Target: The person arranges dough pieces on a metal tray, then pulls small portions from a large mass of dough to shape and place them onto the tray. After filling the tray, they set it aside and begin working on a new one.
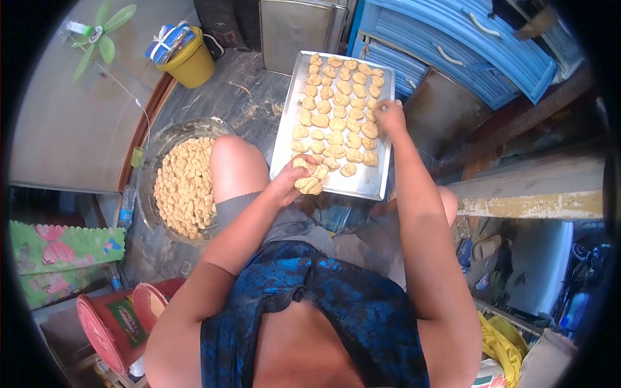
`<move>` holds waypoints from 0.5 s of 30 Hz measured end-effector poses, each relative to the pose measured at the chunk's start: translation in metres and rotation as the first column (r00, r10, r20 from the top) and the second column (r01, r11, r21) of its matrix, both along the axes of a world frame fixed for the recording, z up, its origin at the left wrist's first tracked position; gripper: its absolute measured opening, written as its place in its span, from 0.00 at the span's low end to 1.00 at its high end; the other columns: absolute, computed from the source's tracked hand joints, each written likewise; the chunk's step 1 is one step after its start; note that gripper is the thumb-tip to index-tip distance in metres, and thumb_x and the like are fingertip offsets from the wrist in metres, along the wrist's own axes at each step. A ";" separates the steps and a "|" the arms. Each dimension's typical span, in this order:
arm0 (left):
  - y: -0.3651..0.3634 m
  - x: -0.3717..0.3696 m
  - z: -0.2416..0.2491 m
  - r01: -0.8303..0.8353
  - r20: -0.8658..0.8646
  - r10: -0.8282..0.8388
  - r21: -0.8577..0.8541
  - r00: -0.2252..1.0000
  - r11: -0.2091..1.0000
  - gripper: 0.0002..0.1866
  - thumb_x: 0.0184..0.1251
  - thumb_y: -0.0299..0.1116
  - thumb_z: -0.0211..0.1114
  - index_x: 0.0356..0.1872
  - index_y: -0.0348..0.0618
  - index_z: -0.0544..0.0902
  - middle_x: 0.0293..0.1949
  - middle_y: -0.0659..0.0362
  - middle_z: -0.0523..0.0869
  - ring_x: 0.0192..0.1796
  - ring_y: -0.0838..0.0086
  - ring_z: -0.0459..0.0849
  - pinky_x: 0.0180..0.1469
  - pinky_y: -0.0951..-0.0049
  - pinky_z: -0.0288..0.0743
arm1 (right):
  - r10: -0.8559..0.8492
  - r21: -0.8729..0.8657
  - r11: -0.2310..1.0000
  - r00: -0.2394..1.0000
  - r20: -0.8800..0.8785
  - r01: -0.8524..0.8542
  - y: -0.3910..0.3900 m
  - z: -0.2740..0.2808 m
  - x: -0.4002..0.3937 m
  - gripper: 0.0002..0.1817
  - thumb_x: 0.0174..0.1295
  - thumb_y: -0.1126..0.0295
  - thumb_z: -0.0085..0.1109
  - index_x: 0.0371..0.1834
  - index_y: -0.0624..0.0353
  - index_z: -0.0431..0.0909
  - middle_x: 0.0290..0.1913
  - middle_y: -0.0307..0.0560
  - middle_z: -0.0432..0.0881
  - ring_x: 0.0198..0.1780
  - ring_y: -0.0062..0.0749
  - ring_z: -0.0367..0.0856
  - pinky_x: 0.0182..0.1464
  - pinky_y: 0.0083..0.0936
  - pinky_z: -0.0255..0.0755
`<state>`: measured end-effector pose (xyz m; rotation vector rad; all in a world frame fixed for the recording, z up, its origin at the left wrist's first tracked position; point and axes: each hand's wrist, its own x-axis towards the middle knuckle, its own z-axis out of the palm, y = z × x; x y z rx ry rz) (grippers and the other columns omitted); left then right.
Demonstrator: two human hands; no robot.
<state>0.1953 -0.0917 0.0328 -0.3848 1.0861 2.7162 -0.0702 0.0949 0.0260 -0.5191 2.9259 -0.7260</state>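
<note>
A metal baking tray (283, 145) lies in front of me, bearing rows of pale yellow dough pieces (338, 123). Over its lower left corner, my left hand (291, 182) is closed around several lumps of dough (308, 185). My right hand (391, 118) is at the tray's right edge, its fingers drawn together beside the rightmost row. Whether a piece is between those fingertips is hidden. To the left of my knee, a wide round basin (146, 194) holds a large heap of small dough pieces (184, 187).
A yellow bucket (194, 68) with a blue bundle on top stands at the back left. Blue drawers (446, 48) and a wooden beam (537, 200) are on the right. A green fan (97, 35), a plastic bottle (127, 205) and a red container (107, 323) are on the left.
</note>
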 end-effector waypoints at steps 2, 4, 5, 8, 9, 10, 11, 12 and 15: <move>-0.001 0.001 0.005 0.019 -0.007 -0.019 0.010 1.000 1.000 0.17 0.52 0.22 0.54 0.46 0.43 0.69 0.46 0.51 0.76 0.49 0.60 0.79 0.49 0.60 0.79 | -0.136 -0.238 0.966 0.982 -0.130 0.102 -0.007 -0.003 -0.012 0.21 0.47 0.60 0.62 0.46 0.55 0.79 0.44 0.55 0.74 0.47 0.45 0.77 0.49 0.34 0.70; -0.001 -0.001 0.005 0.009 0.001 -0.009 0.033 1.000 0.999 0.18 0.52 0.22 0.54 0.47 0.43 0.69 0.46 0.50 0.76 0.50 0.59 0.79 0.50 0.60 0.79 | -0.042 -0.203 0.979 0.996 -0.079 0.025 -0.007 -0.009 -0.035 0.22 0.48 0.60 0.62 0.47 0.56 0.79 0.41 0.55 0.76 0.44 0.44 0.78 0.48 0.32 0.70; -0.001 -0.002 0.005 0.010 0.006 -0.011 0.046 1.000 0.999 0.18 0.52 0.22 0.54 0.47 0.42 0.68 0.47 0.50 0.75 0.51 0.59 0.79 0.50 0.59 0.78 | 0.039 -0.181 0.982 0.999 -0.026 -0.043 -0.005 -0.017 -0.038 0.22 0.48 0.60 0.62 0.47 0.57 0.79 0.39 0.56 0.78 0.40 0.43 0.79 0.46 0.31 0.71; 0.000 -0.002 0.003 -0.007 0.020 0.005 0.080 1.000 0.997 0.18 0.55 0.22 0.54 0.48 0.42 0.68 0.48 0.48 0.75 0.50 0.58 0.79 0.50 0.60 0.78 | 0.400 -0.505 0.827 0.890 0.218 -0.248 -0.019 0.024 0.026 0.23 0.53 0.66 0.61 0.53 0.57 0.75 0.42 0.49 0.79 0.38 0.31 0.78 0.42 0.28 0.71; 0.001 -0.004 0.000 -0.011 0.005 0.010 0.093 1.000 0.996 0.18 0.55 0.22 0.54 0.48 0.42 0.68 0.47 0.48 0.75 0.50 0.59 0.79 0.50 0.60 0.79 | 0.473 -0.500 0.820 0.822 0.317 -0.279 -0.021 0.050 0.069 0.23 0.53 0.66 0.61 0.55 0.57 0.74 0.45 0.47 0.78 0.40 0.29 0.77 0.43 0.27 0.71; 0.002 -0.004 0.000 -0.001 -0.004 0.001 0.111 1.000 0.994 0.17 0.56 0.22 0.55 0.48 0.42 0.68 0.46 0.50 0.76 0.48 0.60 0.80 0.49 0.62 0.79 | 0.537 -0.500 0.809 0.737 0.412 -0.310 -0.018 0.069 0.115 0.24 0.54 0.67 0.62 0.56 0.56 0.73 0.49 0.45 0.76 0.42 0.28 0.76 0.45 0.26 0.70; 0.005 -0.002 -0.003 0.002 0.009 -0.003 0.115 1.000 0.993 0.17 0.56 0.22 0.55 0.48 0.42 0.68 0.46 0.50 0.76 0.48 0.60 0.80 0.49 0.62 0.79 | 0.683 -0.538 0.699 0.662 0.309 -0.470 -0.013 0.059 0.141 0.27 0.52 0.62 0.66 0.57 0.55 0.72 0.51 0.51 0.73 0.51 0.37 0.74 0.50 0.28 0.69; 0.008 -0.001 -0.005 0.018 0.022 -0.020 0.108 1.000 0.994 0.17 0.56 0.22 0.55 0.48 0.42 0.68 0.45 0.51 0.76 0.48 0.61 0.80 0.48 0.62 0.80 | 0.713 -0.520 0.677 0.640 0.286 -0.521 -0.011 0.054 0.170 0.27 0.51 0.66 0.66 0.57 0.53 0.72 0.50 0.52 0.73 0.52 0.38 0.73 0.50 0.27 0.70; 0.015 0.008 -0.009 0.108 0.038 -0.112 0.095 0.993 0.990 0.17 0.57 0.24 0.56 0.49 0.42 0.68 0.44 0.53 0.76 0.47 0.64 0.80 0.47 0.64 0.80 | 0.593 -0.597 0.720 0.760 0.265 -0.354 0.003 0.044 0.212 0.26 0.51 0.70 0.65 0.56 0.57 0.73 0.49 0.52 0.74 0.49 0.37 0.75 0.49 0.27 0.73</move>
